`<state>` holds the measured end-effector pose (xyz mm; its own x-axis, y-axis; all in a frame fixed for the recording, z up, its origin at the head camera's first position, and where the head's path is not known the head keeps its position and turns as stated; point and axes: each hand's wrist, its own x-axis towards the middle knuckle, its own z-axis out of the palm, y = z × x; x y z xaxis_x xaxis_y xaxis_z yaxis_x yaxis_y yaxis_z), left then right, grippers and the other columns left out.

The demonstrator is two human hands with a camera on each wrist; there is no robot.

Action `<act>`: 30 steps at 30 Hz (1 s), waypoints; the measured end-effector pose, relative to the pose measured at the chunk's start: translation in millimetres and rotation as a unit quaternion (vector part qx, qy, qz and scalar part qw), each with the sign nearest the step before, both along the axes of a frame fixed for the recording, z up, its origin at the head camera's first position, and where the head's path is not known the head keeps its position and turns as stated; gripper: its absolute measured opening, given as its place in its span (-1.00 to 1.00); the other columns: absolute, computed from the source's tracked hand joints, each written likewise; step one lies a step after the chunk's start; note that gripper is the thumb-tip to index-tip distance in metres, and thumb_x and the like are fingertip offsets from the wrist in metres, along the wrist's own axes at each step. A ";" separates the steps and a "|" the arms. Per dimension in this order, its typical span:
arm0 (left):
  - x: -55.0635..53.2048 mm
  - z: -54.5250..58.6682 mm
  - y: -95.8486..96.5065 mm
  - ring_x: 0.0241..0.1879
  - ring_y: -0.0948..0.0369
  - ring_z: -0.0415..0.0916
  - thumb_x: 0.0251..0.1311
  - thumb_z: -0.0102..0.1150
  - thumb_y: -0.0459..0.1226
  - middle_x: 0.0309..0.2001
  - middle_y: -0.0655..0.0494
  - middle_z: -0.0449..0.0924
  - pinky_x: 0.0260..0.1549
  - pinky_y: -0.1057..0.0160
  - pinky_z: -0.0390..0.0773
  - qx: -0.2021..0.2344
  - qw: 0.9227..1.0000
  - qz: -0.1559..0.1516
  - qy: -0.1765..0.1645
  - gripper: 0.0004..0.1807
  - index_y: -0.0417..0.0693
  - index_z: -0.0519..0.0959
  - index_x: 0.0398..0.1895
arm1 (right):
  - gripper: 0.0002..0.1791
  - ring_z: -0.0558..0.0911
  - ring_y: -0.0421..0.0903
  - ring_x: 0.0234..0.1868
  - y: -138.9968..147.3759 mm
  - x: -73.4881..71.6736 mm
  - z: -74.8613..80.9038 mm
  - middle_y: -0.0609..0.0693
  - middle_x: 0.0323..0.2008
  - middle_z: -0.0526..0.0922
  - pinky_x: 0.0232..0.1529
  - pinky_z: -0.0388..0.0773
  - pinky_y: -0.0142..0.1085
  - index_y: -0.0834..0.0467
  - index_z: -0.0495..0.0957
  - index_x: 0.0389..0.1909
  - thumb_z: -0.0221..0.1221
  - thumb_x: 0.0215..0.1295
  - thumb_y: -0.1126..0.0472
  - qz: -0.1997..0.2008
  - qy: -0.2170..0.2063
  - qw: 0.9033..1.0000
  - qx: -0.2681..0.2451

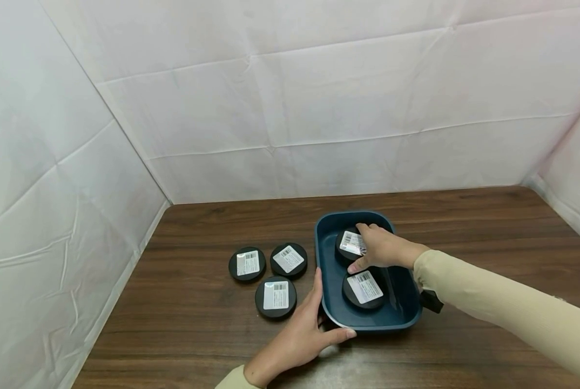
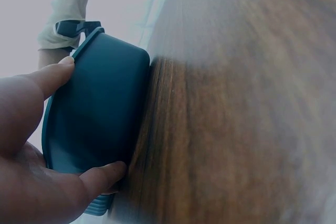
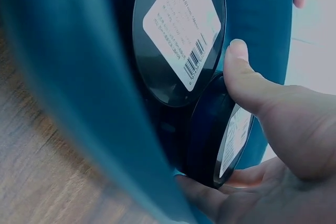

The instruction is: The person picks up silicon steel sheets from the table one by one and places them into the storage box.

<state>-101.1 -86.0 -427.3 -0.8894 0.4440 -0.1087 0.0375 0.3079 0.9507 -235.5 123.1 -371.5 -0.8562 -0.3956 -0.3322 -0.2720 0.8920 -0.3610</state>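
A deep blue tray with rounded corners [image 1: 331, 308] stands on the table with two thick black discs in it, each bearing a white barcode label. My right hand [image 1: 379, 247] reaches over its right side and grips the far disc [image 3: 207, 135] at its edge, thumb on one side and fingers on the other. Against it leans or lies the near disc [image 1: 350, 294], label up. My left hand [image 1: 299, 337] holds the tray's near left corner; in the left wrist view its thumb touches the rim and a finger presses low on the outer wall [image 2: 100, 103].
Left of the tray, three more labelled black discs lie on the wooden table [image 1: 183, 324]: a left one [image 1: 236, 276], a right one [image 1: 299, 270] and a near one [image 1: 262, 302]. White cloth walls [image 1: 319, 97] close off the back and sides.
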 end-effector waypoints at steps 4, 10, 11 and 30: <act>0.3 -0.7 0.2 0.45 0.10 0.27 0.24 0.37 -0.03 0.63 -0.11 -0.26 0.23 0.28 0.48 -0.003 1.000 -0.002 0.002 0.27 0.13 -0.51 0.61 | 0.27 0.27 0.41 0.42 1.9 1.0 0.4 0.54 0.44 0.13 0.35 0.32 0.23 0.45 -0.05 0.52 0.45 0.08 -0.18 -0.006 -0.006 1.000 -0.007; 1.2 -1.1 -0.4 0.45 0.09 0.26 0.23 0.37 -0.01 0.63 -0.13 -0.23 0.22 0.28 0.48 -0.013 1.000 -0.001 0.008 0.28 0.11 -0.50 0.61 | 0.27 0.23 0.43 0.44 5.8 2.1 2.1 0.55 0.45 0.09 0.36 0.29 0.25 0.47 -0.06 0.52 0.44 0.10 -0.19 -0.013 -0.010 1.000 -0.011; 1.2 -1.0 -0.6 0.45 0.09 0.26 0.23 0.37 -0.01 0.63 -0.13 -0.23 0.22 0.28 0.49 -0.014 1.000 -0.001 0.010 0.28 0.11 -0.50 0.61 | 0.27 0.21 0.44 0.44 6.0 2.5 2.4 0.55 0.45 0.08 0.37 0.28 0.25 0.48 -0.07 0.52 0.44 0.10 -0.19 -0.014 -0.011 1.000 -0.011; 1.6 -0.7 -0.8 0.44 0.14 0.29 0.21 0.38 0.00 0.64 -0.07 -0.26 0.22 0.29 0.49 -0.005 1.000 0.002 0.004 0.29 0.20 -0.51 0.60 | 0.26 0.23 0.42 0.43 3.3 9.1 1.9 0.53 0.46 0.06 0.35 0.30 0.26 0.43 -0.08 0.53 0.43 0.11 -0.19 -0.035 0.002 0.999 -0.041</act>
<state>-99.5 -86.8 -428.0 -0.8917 0.4400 -0.1058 0.0439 0.3168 0.9475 -226.4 126.4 -369.6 -0.8837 -0.3610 -0.2980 -0.2117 0.8759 -0.4335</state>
